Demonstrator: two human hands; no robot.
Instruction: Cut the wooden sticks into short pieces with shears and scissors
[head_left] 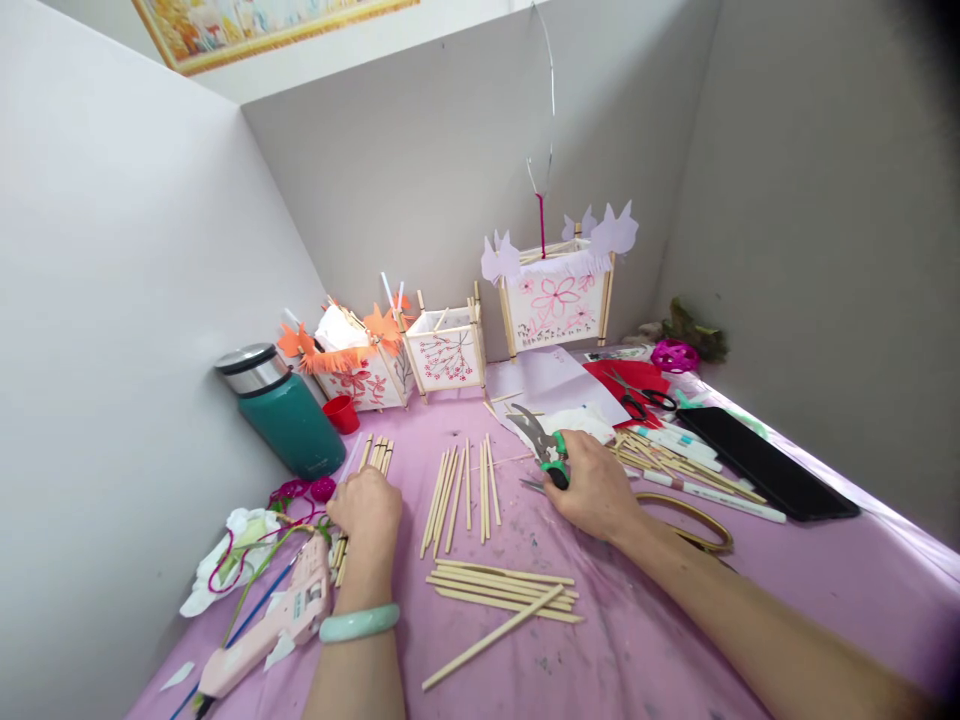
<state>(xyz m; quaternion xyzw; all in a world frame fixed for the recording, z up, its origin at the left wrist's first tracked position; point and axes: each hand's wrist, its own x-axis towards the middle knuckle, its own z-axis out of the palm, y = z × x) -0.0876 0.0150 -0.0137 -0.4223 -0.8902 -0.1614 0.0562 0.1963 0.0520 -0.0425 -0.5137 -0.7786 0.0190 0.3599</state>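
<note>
My left hand (pixel 367 505) is curled over several wooden sticks (pixel 382 452) with dark marks near their tops; its fingertips are mostly hidden. My right hand (pixel 598 480) grips green-and-black pruning shears (pixel 534 432), their blades pointing up and left. Between my hands, light wooden sticks (pixel 442 497) lie upright in rows. Closer to me is a sideways stack of sticks (pixel 502 588), with one loose stick (pixel 491 640) slanting across its right end. A pink glue gun (pixel 274 620) lies left of my left wrist.
Paper-and-stick lanterns (pixel 448 358) stand at the back, and a larger one (pixel 559 300) hangs from a wire. At left are a teal bottle (pixel 292 425) and a red cup (pixel 342 413). Scissors (pixel 637 400), markers (pixel 705 492) and a black phone (pixel 765 460) lie at right. Grey partitions enclose the table.
</note>
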